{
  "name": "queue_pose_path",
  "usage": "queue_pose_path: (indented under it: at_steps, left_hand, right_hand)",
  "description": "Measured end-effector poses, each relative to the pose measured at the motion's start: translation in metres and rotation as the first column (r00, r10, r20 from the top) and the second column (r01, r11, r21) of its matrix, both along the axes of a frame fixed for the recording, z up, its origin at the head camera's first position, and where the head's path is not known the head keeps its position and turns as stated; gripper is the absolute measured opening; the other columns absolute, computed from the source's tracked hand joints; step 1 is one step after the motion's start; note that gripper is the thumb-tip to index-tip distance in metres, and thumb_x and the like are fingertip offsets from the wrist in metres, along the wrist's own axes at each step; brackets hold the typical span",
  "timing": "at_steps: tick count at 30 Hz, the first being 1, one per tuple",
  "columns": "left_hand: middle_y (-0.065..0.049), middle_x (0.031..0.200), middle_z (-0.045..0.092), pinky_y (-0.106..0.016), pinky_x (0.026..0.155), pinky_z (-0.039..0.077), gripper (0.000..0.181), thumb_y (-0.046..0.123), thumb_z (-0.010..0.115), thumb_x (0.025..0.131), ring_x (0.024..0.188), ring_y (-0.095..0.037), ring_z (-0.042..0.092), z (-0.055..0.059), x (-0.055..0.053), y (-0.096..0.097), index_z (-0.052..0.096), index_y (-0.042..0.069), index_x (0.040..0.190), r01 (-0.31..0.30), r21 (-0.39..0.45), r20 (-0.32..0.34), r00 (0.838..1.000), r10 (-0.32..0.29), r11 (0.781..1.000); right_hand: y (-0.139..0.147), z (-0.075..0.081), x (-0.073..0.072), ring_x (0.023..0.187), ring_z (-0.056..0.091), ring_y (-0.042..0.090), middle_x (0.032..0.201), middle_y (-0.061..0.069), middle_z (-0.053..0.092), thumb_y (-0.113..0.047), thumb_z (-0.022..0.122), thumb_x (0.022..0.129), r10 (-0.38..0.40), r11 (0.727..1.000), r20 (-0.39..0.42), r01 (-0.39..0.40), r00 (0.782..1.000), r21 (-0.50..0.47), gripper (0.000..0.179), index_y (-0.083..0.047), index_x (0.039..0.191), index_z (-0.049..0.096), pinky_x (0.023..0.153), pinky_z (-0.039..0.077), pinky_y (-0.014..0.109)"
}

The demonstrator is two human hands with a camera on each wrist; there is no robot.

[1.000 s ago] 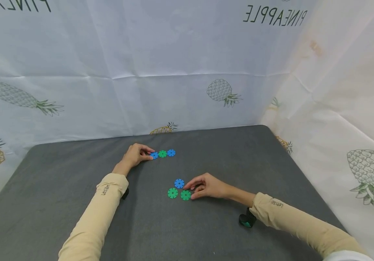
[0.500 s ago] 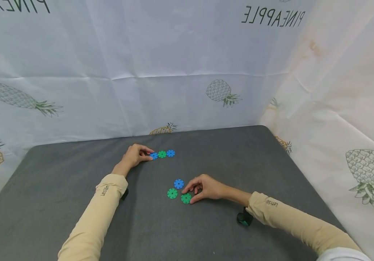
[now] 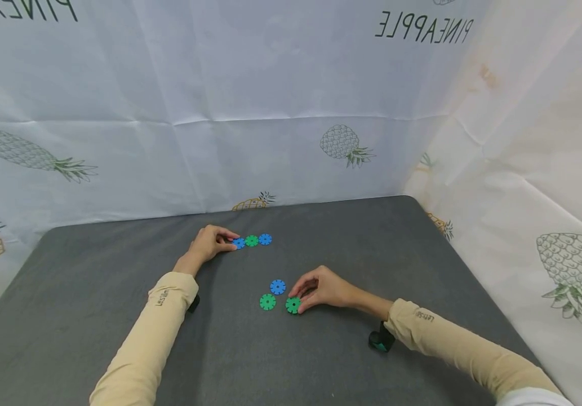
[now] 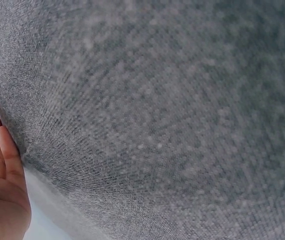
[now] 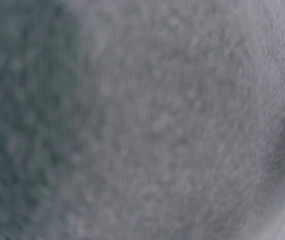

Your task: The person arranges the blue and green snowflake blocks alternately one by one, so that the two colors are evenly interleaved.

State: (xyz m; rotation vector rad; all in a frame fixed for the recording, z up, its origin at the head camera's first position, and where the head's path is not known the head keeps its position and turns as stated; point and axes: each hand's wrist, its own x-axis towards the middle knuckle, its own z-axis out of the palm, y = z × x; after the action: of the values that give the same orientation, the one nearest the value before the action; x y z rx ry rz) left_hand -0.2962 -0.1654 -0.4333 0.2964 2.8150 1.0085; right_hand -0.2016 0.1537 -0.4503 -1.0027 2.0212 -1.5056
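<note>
In the head view my right hand (image 3: 323, 288) pinches a green notched disc (image 3: 293, 305) at its right edge, between thumb and fingers. Left of that disc lies another green notched disc (image 3: 267, 301), with a blue notched disc (image 3: 278, 287) just behind. Farther back, a blue notched disc (image 3: 239, 243), a green one (image 3: 252, 241) and a blue one (image 3: 265, 239) form a short row. My left hand (image 3: 207, 242) holds the row's left end, thumb and fingers at the blue disc's edge. Its curled outer fingers show at the left wrist view's edge; no disc appears there.
A dark grey cloth covers the table (image 3: 372, 242). White curtains (image 3: 270, 67) printed with pineapples hang behind it and along the right side. A black wrist device (image 3: 382, 338) sits under my right wrist.
My right hand's fingers have closed on the right green disc, which has shifted slightly right, away from its neighbours. The left hand stays at the back row.
</note>
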Motion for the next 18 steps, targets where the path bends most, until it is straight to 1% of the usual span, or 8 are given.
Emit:
queue_pose_path:
  at_steps: [4,7,12,18]
  left_hand:
    - [-0.001,0.079,0.062,-0.031,0.06,0.034,0.029,0.017,0.075,0.085,0.063,-0.017,0.05,0.0,0.0,0.0,0.073,0.008,0.112,0.003,-0.004,0.003,1.0,-0.003,1.0]
    - [-0.001,0.079,0.062,-0.031,0.06,0.034,0.029,0.017,0.075,0.084,0.063,-0.017,0.05,0.001,-0.001,0.0,0.073,0.009,0.112,0.002,-0.001,0.002,1.0,-0.002,1.0]
    - [-0.001,0.078,0.061,-0.031,0.059,0.034,0.029,0.017,0.075,0.084,0.063,-0.017,0.05,0.002,-0.001,0.0,0.073,0.009,0.112,0.004,-0.001,0.007,1.0,-0.004,1.0]
    - [-0.001,0.077,0.06,-0.031,0.059,0.034,0.029,0.017,0.075,0.085,0.063,-0.017,0.049,0.001,-0.001,0.0,0.073,0.009,0.113,0.002,-0.001,0.013,1.0,-0.002,1.0]
  right_hand:
    - [0.003,-0.002,-0.003,0.09,0.069,0.024,0.1,0.017,0.07,0.0,0.078,0.075,-0.028,1.0,0.024,0.028,0.999,0.005,0.03,0.006,0.103,0.07,0.08,0.054,0.035]
    - [0.004,-0.003,-0.005,0.089,0.069,0.024,0.1,0.017,0.07,0.0,0.079,0.074,-0.068,0.998,0.056,0.068,0.996,0.004,0.03,0.005,0.102,0.07,0.08,0.053,0.035]
    - [0.007,-0.003,-0.01,0.089,0.069,0.021,0.1,0.015,0.071,0.0,0.08,0.074,-0.154,0.988,0.117,0.155,0.981,0.007,0.03,0.004,0.102,0.071,0.079,0.054,0.034]
    - [0.009,-0.002,-0.014,0.09,0.069,0.019,0.101,0.016,0.071,0.001,0.079,0.074,-0.204,0.978,0.173,0.206,0.964,0.001,0.031,0.007,0.103,0.069,0.078,0.054,0.034]
